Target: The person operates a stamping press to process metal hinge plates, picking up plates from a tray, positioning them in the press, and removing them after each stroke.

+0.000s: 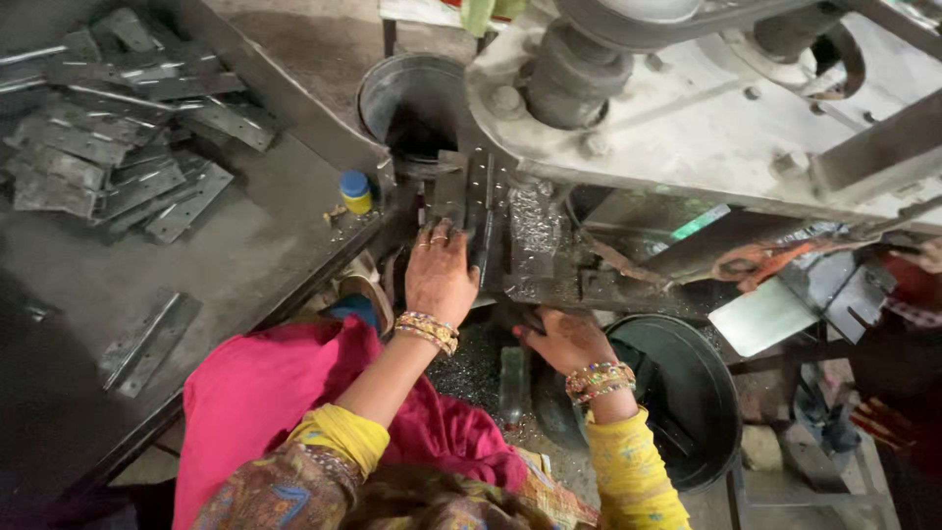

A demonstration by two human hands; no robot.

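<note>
I am watching my left hand (pixel 439 277) pressing flat, fingers spread narrow, on a grey metal strip (pixel 459 201) lying on the press bed (pixel 535 245) under the machine head (pixel 687 108). My right hand (pixel 564 339) is hanging lower, beside the dark round tub (pixel 702 412); its fingers are curling, but I cannot tell whether they are gripping anything.

The strip is looking stiff, thin and fairly light, with hard edges and perhaps an oily film, so I am judging the flat face or the long edges the safest hold.

The tub's contents are too dark to read. A grey bucket (pixel 412 93) behind the bed is showing only shadow inside. More strips (pixel 108 137) are lying heaped at the far left corner of the surface (pixel 245 255), near a small yellow bottle (pixel 355 191).
</note>
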